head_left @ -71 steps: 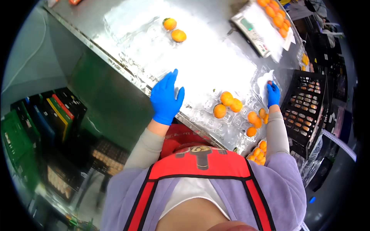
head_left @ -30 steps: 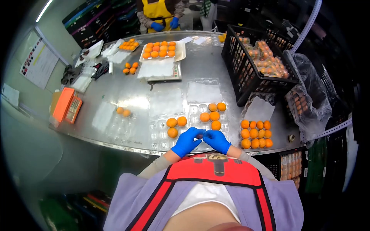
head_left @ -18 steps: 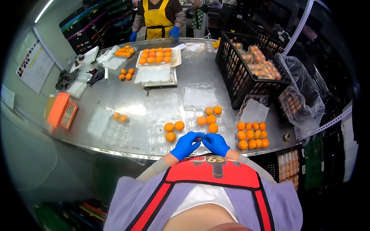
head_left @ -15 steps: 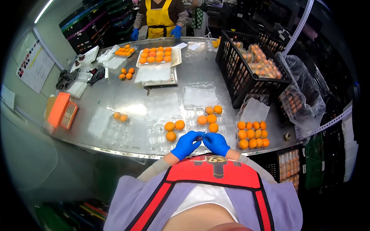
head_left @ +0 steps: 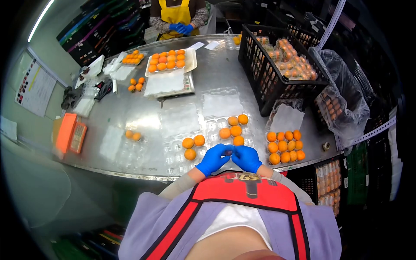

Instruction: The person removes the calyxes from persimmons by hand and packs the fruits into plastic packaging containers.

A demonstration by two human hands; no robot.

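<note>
My left hand [head_left: 214, 158] and my right hand [head_left: 245, 159], both in blue gloves, meet fingertip to fingertip at the table's near edge. The fingers of both are closed around a small dark item [head_left: 228, 153], too hidden to name. Just beyond them lies a clear plastic tray [head_left: 212, 125] partly filled with round orange fruits [head_left: 235, 131]. Left of it, another clear tray [head_left: 173, 161] has three orange fruits [head_left: 190, 154] in it. To the right stands a tray filled with rows of orange fruits [head_left: 284, 146], its lid folded back.
A black crate [head_left: 264, 78] with packed fruit stands at the right. White trays of fruit sit on a scale [head_left: 189, 84] and farther back. At left are an orange box [head_left: 66, 130] and a two-fruit tray [head_left: 133, 149]. A person in a yellow apron [head_left: 175, 15] stands opposite.
My hands stay together, the fingers now curled more around the dark item. The person opposite has brought both gloved hands together. The whole view has shifted slightly.
</note>
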